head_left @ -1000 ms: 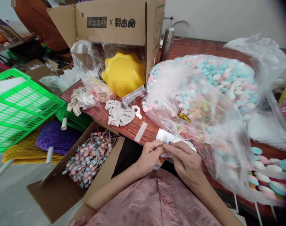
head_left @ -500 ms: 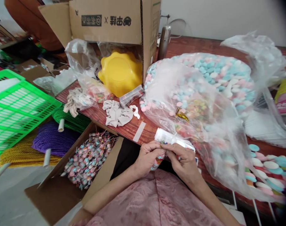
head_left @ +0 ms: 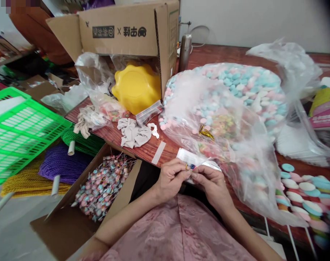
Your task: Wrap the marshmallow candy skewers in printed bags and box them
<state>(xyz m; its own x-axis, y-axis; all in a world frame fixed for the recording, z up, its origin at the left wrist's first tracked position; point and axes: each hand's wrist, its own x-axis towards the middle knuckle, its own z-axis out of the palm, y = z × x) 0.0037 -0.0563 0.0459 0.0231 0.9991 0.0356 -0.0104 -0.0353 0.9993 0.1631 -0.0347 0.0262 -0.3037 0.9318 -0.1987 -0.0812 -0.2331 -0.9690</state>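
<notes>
My left hand [head_left: 172,177] and my right hand [head_left: 210,183] meet at the near table edge, fingers pinched together on a small wrapped candy [head_left: 190,166] with a gold twist tie. Both hands are closed on it. A small clear packet [head_left: 193,159] lies on the table right behind my fingers. Beyond it bulges a big clear plastic bag [head_left: 225,108] of pink, blue and white candies. A gold twist tie [head_left: 205,133] shows on that bag. Below left, an open cardboard box [head_left: 103,186] holds several wrapped lollipops.
A large cardboard box [head_left: 127,32] lies on its side at the back with a yellow bowl [head_left: 136,87] in it. A metal flask [head_left: 184,52] stands beside it. A green plastic crate [head_left: 20,127] and spools of purple, green and yellow cord [head_left: 61,163] sit at left. Loose round candies [head_left: 303,188] lie at right.
My hands have stayed together on the small candy, shifting slightly up and left in view. The colourful piece below my left hand no longer shows. The view has drifted a little.
</notes>
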